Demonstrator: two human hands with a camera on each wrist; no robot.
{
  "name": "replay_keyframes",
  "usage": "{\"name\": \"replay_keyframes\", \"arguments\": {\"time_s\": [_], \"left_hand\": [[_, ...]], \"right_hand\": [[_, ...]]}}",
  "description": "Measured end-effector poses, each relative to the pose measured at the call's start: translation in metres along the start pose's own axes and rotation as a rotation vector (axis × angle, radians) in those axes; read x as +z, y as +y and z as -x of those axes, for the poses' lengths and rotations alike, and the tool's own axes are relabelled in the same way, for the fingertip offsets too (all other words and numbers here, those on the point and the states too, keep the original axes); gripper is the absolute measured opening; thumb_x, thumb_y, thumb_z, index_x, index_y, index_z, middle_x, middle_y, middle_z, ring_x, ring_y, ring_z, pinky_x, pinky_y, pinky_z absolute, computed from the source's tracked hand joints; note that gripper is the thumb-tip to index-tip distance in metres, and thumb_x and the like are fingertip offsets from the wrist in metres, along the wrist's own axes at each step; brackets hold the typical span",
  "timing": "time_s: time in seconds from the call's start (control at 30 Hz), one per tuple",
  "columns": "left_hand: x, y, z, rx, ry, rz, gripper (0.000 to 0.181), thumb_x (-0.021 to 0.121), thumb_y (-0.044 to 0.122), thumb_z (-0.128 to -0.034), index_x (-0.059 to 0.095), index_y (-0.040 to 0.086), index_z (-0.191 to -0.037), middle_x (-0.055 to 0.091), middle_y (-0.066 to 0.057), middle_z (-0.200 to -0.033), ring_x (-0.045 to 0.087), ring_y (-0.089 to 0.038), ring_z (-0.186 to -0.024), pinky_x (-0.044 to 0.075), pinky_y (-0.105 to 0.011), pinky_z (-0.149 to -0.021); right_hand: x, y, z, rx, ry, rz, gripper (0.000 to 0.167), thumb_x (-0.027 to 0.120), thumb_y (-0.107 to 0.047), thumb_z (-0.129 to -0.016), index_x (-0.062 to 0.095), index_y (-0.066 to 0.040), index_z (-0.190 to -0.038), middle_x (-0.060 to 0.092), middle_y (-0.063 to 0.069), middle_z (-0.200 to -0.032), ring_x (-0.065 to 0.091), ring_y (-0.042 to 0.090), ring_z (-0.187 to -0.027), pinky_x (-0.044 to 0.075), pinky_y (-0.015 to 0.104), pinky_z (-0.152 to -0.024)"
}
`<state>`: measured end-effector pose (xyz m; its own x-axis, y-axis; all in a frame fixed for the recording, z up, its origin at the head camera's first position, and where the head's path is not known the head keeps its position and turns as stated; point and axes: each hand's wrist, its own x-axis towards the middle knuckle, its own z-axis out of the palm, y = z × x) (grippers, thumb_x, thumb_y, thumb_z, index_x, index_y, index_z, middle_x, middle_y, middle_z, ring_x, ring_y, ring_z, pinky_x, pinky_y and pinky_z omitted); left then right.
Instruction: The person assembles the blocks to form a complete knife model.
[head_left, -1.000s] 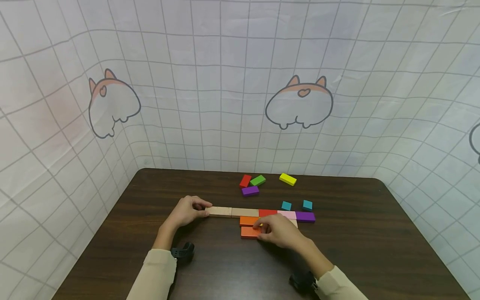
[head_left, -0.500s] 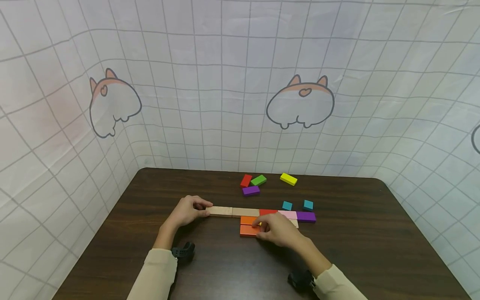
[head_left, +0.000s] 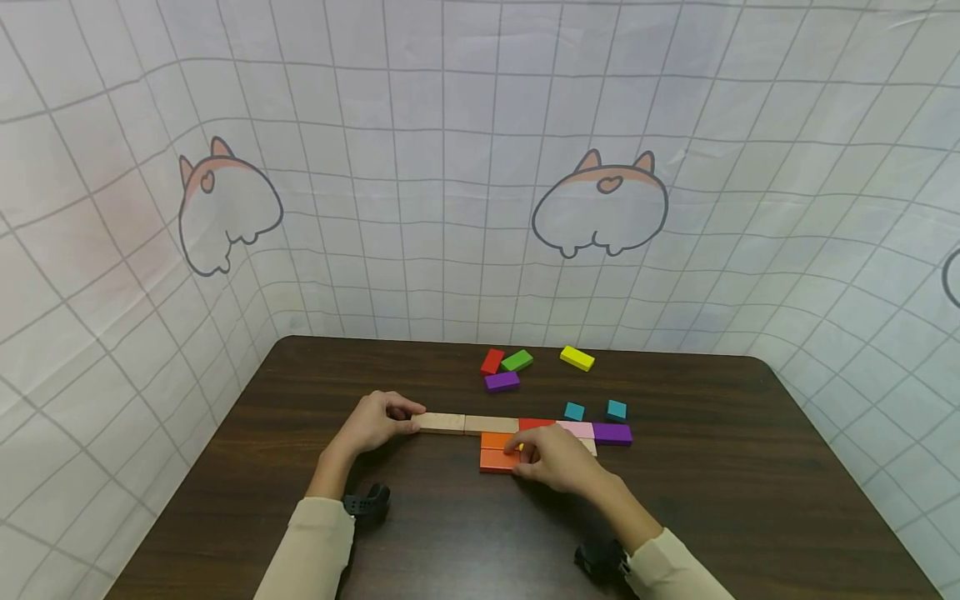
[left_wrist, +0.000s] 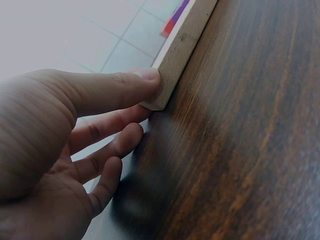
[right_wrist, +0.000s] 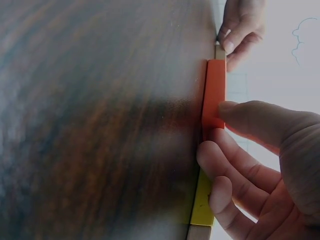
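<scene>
My left hand (head_left: 373,422) pinches the left end of a plain wooden block (head_left: 441,422) between thumb and index finger; its other fingers are loosely bent. That block begins a row lying flat, followed by a second plain block (head_left: 491,425), a red block (head_left: 537,423), a pink block (head_left: 576,429) and a purple block (head_left: 612,434). With thumb and index finger, my right hand (head_left: 562,460) holds the right end of an orange block (head_left: 497,462), flush against another orange block (head_left: 497,440). A yellow block (right_wrist: 202,200) shows beyond its fingers, partly hidden.
Two teal blocks (head_left: 573,412) lie just behind the row. Farther back are a loose red block (head_left: 492,362), a green block (head_left: 517,360), a purple block (head_left: 502,382) and a yellow block (head_left: 577,358). A white gridded curtain (head_left: 465,208) surrounds the dark wooden table (head_left: 450,533).
The nearer orange block has slid slightly away from the person, against the other orange block, with my right hand on it. My left hand has stayed at the wooden block's end.
</scene>
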<state>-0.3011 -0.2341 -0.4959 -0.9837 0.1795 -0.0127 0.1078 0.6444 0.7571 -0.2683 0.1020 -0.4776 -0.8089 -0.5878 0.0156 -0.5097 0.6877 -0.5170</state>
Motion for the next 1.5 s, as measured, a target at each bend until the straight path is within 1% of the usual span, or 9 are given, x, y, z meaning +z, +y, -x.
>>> {"name": "replay_keyframes", "arguments": {"time_s": [0.27,0.43,0.63,0.8,0.93,1.03,1.17,1.33,1.5], "left_hand": [[-0.001,0.000,0.000,0.000,0.002,0.002,0.022,0.083,0.017,-0.0864,0.082,0.023,-0.108,0.071,0.001,-0.101,0.058,-0.016,-0.082,0.048,-0.032,-0.072],[-0.002,0.000,-0.001,0.000,0.002,-0.001,0.022,0.083,0.017,-0.0868,0.082,0.023,-0.108,0.071,0.001,-0.101,0.058,-0.016,-0.082,0.048,-0.032,-0.072],[-0.003,-0.001,-0.001,0.000,0.002,-0.003,0.022,0.082,0.017,-0.0871,0.082,0.023,-0.108,0.071,0.001,-0.100,0.058,-0.016,-0.081,0.048,-0.032,-0.071],[-0.003,-0.001,-0.001,0.004,0.002,-0.004,0.022,0.082,0.017,-0.0870,0.082,0.023,-0.108,0.071,0.001,-0.100,0.058,-0.016,-0.082,0.048,-0.033,-0.072],[-0.003,-0.001,0.000,-0.001,0.003,0.000,0.022,0.083,0.017,-0.0870,0.082,0.023,-0.108,0.072,0.001,-0.102,0.059,-0.015,-0.082,0.049,-0.032,-0.072],[-0.003,0.000,0.001,-0.003,-0.001,0.001,0.022,0.082,0.017,-0.0872,0.082,0.023,-0.108,0.072,0.001,-0.104,0.059,-0.015,-0.083,0.049,-0.032,-0.072],[-0.002,0.001,0.002,0.005,-0.002,-0.002,0.022,0.082,0.016,-0.0875,0.082,0.022,-0.108,0.072,0.000,-0.104,0.058,-0.016,-0.083,0.049,-0.032,-0.072],[-0.002,0.002,0.001,0.006,-0.004,-0.006,0.022,0.082,0.016,-0.0875,0.082,0.022,-0.109,0.072,0.000,-0.104,0.058,-0.015,-0.083,0.048,-0.032,-0.072],[-0.002,0.003,0.001,0.000,-0.006,-0.002,0.022,0.082,0.016,-0.0871,0.082,0.022,-0.108,0.072,0.000,-0.103,0.058,-0.015,-0.082,0.048,-0.032,-0.072]], "right_hand": [[-0.004,0.001,-0.003,-0.001,-0.007,-0.009,0.020,0.079,-0.018,-0.089,0.077,-0.017,-0.108,0.064,-0.009,-0.078,0.054,0.006,-0.067,0.046,0.023,-0.062],[-0.017,0.004,-0.010,-0.030,-0.012,-0.055,0.022,0.079,-0.019,-0.090,0.076,-0.016,-0.112,0.066,-0.009,-0.079,0.055,0.006,-0.068,0.048,0.023,-0.063],[-0.042,0.012,-0.030,-0.043,-0.010,-0.135,0.025,0.076,-0.015,-0.093,0.074,-0.008,-0.117,0.067,-0.004,-0.083,0.058,0.010,-0.072,0.051,0.024,-0.065],[-0.053,0.026,-0.053,-0.017,0.016,-0.162,0.035,0.078,-0.016,-0.092,0.070,-0.005,-0.125,0.071,0.005,-0.100,0.060,0.013,-0.081,0.054,0.027,-0.072],[-0.054,0.039,-0.072,0.033,0.018,-0.166,0.044,0.079,-0.017,-0.091,0.066,-0.009,-0.133,0.069,0.014,-0.120,0.062,0.015,-0.085,0.055,0.030,-0.076],[-0.051,0.048,-0.082,0.079,-0.003,-0.172,0.049,0.079,-0.017,-0.091,0.064,-0.012,-0.137,0.065,0.015,-0.129,0.065,0.018,-0.089,0.057,0.034,-0.079],[-0.047,0.057,-0.093,0.116,-0.018,-0.165,0.050,0.079,-0.017,-0.091,0.063,-0.014,-0.138,0.062,0.013,-0.134,0.066,0.022,-0.099,0.058,0.040,-0.087],[-0.043,0.065,-0.104,0.112,-0.019,-0.132,0.050,0.079,-0.015,-0.090,0.064,-0.011,-0.137,0.063,0.013,-0.134,0.063,0.026,-0.107,0.055,0.043,-0.095],[-0.042,0.067,-0.111,0.115,-0.019,-0.100,0.049,0.080,-0.015,-0.089,0.065,-0.010,-0.136,0.064,0.014,-0.131,0.059,0.031,-0.119,0.049,0.050,-0.103]]}}
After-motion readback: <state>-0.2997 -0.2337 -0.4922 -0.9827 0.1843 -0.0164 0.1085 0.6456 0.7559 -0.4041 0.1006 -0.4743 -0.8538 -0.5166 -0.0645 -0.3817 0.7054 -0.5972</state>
